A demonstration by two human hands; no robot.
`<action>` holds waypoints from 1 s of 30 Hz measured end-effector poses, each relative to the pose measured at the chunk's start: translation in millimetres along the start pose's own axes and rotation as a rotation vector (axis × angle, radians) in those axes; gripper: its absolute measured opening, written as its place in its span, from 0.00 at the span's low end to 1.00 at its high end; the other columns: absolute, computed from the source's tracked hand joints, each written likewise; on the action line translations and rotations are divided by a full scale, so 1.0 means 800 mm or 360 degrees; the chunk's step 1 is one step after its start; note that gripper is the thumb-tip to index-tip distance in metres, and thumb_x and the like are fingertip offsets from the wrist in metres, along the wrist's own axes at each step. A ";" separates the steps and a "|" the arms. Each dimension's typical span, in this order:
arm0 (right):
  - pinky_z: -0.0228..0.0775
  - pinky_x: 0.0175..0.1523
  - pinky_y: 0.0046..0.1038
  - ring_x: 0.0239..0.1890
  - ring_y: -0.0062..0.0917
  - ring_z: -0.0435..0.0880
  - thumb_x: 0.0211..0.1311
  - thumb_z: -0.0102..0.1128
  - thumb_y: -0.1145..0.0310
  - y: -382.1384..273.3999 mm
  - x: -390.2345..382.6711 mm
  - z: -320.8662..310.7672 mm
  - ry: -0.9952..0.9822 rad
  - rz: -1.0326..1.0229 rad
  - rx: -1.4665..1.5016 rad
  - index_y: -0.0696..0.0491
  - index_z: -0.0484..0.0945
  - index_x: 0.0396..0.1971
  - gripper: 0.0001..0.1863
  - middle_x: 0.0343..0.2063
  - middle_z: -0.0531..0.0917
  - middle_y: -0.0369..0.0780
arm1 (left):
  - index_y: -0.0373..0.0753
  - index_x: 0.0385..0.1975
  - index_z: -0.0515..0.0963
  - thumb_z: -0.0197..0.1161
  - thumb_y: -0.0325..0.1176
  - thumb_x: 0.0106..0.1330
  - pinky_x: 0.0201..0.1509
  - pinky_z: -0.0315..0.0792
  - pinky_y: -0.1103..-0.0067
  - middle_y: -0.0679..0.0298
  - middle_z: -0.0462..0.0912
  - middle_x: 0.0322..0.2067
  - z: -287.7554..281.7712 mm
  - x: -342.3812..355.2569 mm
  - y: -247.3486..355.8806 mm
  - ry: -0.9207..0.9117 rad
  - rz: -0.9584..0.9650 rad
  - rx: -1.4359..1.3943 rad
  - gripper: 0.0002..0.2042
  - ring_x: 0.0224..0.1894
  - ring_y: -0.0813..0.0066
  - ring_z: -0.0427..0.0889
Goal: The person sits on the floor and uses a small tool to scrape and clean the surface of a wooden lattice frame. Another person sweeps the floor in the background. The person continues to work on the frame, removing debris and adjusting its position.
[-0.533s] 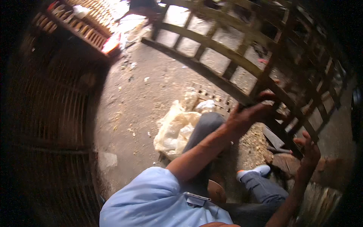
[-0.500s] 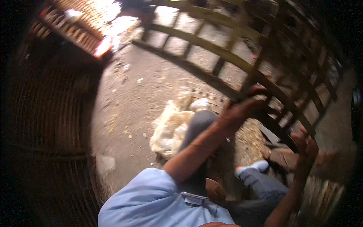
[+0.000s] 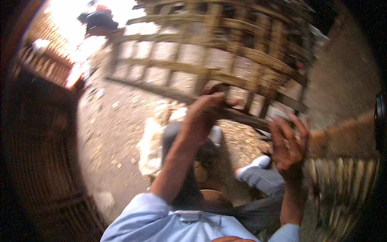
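Two bare hands meet the lower edge of a slatted lattice crate (image 3: 262,59), which rises above and beyond them and spreads to either side of the left hand. Its strips look like split bamboo or wood, and the doubled slats to the right of the left-hand grip suggest depth behind the front face.

The left hand (image 3: 204,112) is curled around the bottom rail (image 3: 161,89), with fingers reaching into the openings; this hold, well in from the ends, probably carries most of the weight and lets the crate tilt away from the body. The right hand (image 3: 288,145) has its fingers spread and raised by the rail's right end, pinching nothing visible; blur hides whether the fingertips touch the wood. Placed there, it would suit steadying that corner.

Below the left hand are a dark trouser knee (image 3: 171,137) and, just left of it, a pale sack (image 3: 150,151). Between and below the hands lies a scatter of wood chips (image 3: 242,139), with a white shoe (image 3: 254,166) nearer the right hand. The crate seems held high enough to clear these. Pale upright slats (image 3: 342,189) stand below and right of the right hand.
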State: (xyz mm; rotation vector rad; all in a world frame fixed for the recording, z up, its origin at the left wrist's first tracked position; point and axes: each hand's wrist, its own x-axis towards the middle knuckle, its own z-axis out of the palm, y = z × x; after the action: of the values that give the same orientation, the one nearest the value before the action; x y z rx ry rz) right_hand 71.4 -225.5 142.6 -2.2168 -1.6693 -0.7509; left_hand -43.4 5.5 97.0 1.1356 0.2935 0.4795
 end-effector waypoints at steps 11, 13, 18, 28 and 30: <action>0.67 0.60 0.45 0.55 0.45 0.74 0.54 0.56 0.84 -0.006 -0.005 0.018 -0.0157 0.0232 0.0728 0.54 0.74 0.57 0.27 0.48 0.77 0.49 | 0.29 0.59 0.65 0.62 0.28 0.65 0.43 0.85 0.60 0.49 0.77 0.46 0.007 0.008 -0.006 -0.0008 -0.0174 -0.0963 0.24 0.42 0.51 0.86; 0.68 0.60 0.45 0.53 0.47 0.76 0.52 0.56 0.85 -0.015 -0.005 0.018 -0.0193 0.0288 0.0748 0.56 0.74 0.55 0.26 0.48 0.77 0.49 | 0.29 0.62 0.62 0.60 0.29 0.67 0.46 0.83 0.60 0.47 0.76 0.49 0.006 0.009 -0.010 -0.0045 -0.0140 -0.0913 0.25 0.44 0.51 0.85; 0.69 0.58 0.45 0.52 0.46 0.77 0.52 0.59 0.83 -0.012 -0.005 0.018 -0.0243 0.0338 0.0804 0.57 0.74 0.53 0.25 0.47 0.77 0.50 | 0.30 0.62 0.63 0.58 0.34 0.70 0.48 0.82 0.63 0.47 0.81 0.45 0.014 0.007 -0.008 -0.0028 -0.0130 -0.0669 0.24 0.46 0.55 0.85; 0.73 0.56 0.44 0.58 0.44 0.75 0.60 0.61 0.78 0.001 -0.013 0.017 -0.0282 0.0314 0.0566 0.58 0.76 0.50 0.17 0.52 0.76 0.49 | 0.31 0.64 0.62 0.60 0.33 0.69 0.47 0.83 0.65 0.51 0.76 0.54 0.012 0.007 -0.012 -0.0154 0.0059 -0.0651 0.26 0.44 0.58 0.86; 0.72 0.58 0.43 0.60 0.44 0.73 0.62 0.60 0.76 -0.004 -0.016 0.019 -0.0258 0.0197 0.0370 0.59 0.76 0.51 0.16 0.54 0.75 0.49 | 0.31 0.62 0.63 0.60 0.33 0.69 0.48 0.83 0.67 0.50 0.77 0.51 0.010 0.006 -0.015 -0.0120 0.0053 -0.0623 0.25 0.44 0.61 0.86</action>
State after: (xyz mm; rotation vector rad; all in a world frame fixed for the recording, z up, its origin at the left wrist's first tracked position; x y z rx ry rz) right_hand 69.7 -227.2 122.8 -2.2382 -1.5809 -0.3355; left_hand -32.6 -2.5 89.2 0.7755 0.1077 0.4973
